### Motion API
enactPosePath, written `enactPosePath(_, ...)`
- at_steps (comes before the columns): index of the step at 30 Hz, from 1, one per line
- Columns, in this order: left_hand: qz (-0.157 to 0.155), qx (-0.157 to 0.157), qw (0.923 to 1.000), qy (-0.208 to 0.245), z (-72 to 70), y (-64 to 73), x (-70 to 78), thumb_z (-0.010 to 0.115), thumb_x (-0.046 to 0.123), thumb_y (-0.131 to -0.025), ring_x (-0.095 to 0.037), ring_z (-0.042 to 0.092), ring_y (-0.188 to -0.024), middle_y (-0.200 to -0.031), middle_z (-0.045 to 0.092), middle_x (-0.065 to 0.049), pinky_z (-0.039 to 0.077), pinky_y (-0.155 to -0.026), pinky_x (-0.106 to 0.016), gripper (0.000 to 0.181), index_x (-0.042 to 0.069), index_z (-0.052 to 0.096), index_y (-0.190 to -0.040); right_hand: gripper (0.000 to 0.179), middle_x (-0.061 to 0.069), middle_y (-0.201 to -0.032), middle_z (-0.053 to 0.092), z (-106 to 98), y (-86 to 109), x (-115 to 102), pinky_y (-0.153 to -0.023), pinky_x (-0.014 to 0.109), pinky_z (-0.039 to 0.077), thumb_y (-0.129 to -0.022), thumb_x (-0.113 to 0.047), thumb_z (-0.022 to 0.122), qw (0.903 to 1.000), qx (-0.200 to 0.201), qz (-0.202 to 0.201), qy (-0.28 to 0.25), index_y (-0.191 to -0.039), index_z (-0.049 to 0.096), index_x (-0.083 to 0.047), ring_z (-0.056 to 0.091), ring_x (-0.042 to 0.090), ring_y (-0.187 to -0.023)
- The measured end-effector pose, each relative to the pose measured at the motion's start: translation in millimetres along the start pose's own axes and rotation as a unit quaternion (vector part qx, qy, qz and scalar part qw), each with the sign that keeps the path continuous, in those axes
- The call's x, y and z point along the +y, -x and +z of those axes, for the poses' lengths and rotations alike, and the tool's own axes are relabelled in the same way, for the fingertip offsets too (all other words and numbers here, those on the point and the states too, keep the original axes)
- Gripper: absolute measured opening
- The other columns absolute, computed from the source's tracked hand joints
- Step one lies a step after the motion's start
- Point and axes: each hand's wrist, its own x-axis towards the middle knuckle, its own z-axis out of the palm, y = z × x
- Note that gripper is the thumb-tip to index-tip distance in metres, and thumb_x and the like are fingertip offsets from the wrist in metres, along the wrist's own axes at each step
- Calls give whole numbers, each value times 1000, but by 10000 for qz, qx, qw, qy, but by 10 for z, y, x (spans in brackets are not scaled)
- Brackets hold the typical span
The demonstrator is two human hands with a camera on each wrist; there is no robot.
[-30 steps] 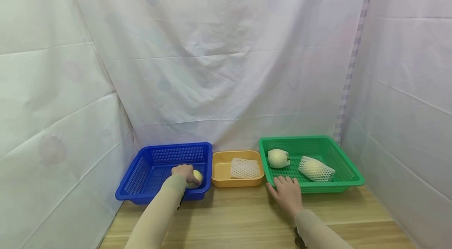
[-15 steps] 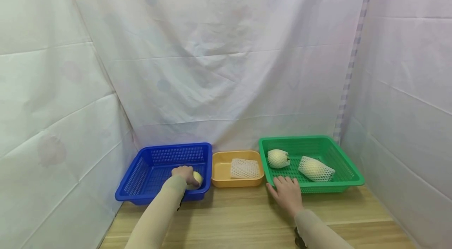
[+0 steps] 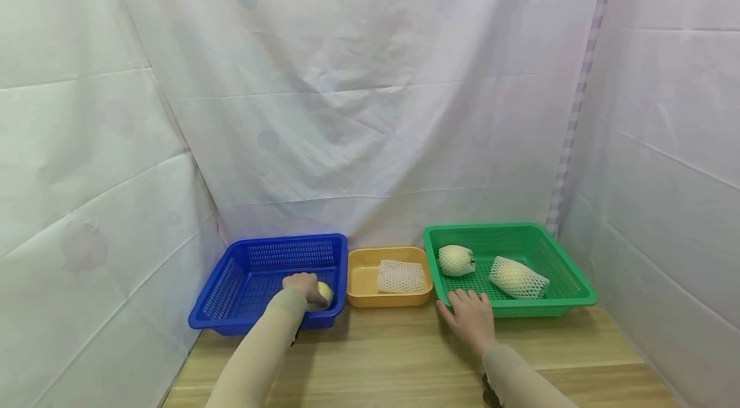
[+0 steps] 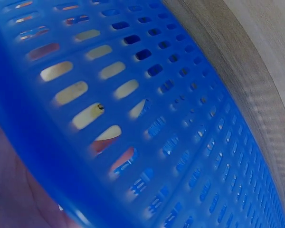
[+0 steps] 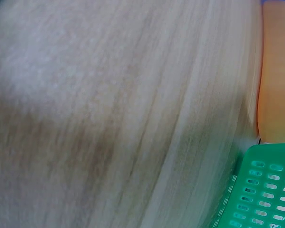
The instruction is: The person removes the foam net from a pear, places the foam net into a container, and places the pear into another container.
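Note:
In the head view my left hand [image 3: 303, 284] reaches into the blue basket [image 3: 289, 239] and grips a pale yellow fruit [image 3: 325, 293] at its front right corner. Through the basket's slots, the left wrist view shows the fruit [image 4: 113, 70] with a small dark stem end; most of the fingers are hidden. My right hand [image 3: 471, 318] rests its fingers on the front rim of the green basket [image 3: 488, 227], holding nothing. Inside that basket lie two pale fruits in white foam nets, a netted fruit [image 3: 456, 261] at the left and another netted fruit [image 3: 516, 278] further right.
Between the baskets stands a shallow orange tray [image 3: 361, 276], with a flat white foam net [image 3: 401, 276] lying in it. All three containers sit on a wooden table [image 3: 393, 356]. White cloth [image 3: 370, 106] hangs behind and on both sides.

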Motion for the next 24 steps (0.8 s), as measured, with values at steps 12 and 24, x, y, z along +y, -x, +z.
enactPosePath(12,19,-40,9996,263,28,9,-15,84,49,-67,-25,56,-77,-82,60,-5,48,-71,-43,54,11,62,-98,31,3,-81,62,-1,15,-8,-64,40,36,-87,-44,66,10000,-28,44,-8,-88,66,-13,53,24,-70)
enactPosePath(24,78,-79,9990,440,-31,56,23,85,46,-67,-22,55,-73,-78,59,-3,49,-68,-42,47,11,64,-91,32,3,-81,62,11,23,-2,-63,40,36,-88,-45,64,10000,-13,45,-13,-88,66,-13,53,24,-70)
